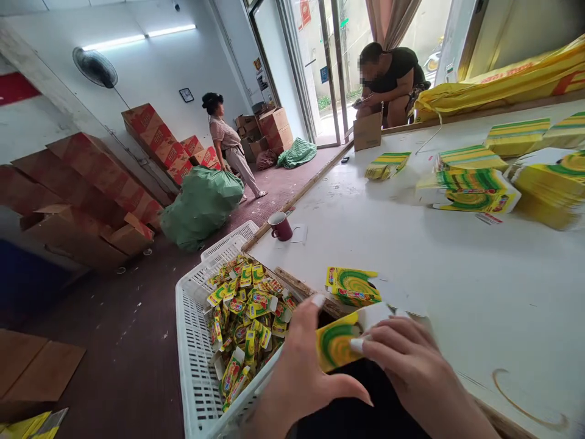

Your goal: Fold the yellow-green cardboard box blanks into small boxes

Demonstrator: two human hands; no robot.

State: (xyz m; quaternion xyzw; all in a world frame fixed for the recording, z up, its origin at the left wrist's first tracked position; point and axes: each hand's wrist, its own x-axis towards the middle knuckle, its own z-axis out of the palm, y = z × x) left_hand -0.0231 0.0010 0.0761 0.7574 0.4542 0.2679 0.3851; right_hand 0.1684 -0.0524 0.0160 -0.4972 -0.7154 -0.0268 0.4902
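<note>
My right hand (414, 356) grips a small yellow and green printed carton (337, 346) near the table's front edge, its white end flaps turned out. To the left of this carton, my left hand (301, 372) is open, thumb and fingers spread apart, with nothing visibly held. Just beyond the hands, another yellow and green carton (351, 285) lies on the white table (411, 262). A white plastic basket (194, 341) sits beside the table on the left, heaped with small printed cartons (244, 302).
Farther back on the table stand a maroon mug (280, 227) and stacks of flat cartons (548, 189). A green sack (201, 204) and brown boxes (95, 177) occupy the floor. One person (228, 140) walks by; another (393, 79) sits near the doorway.
</note>
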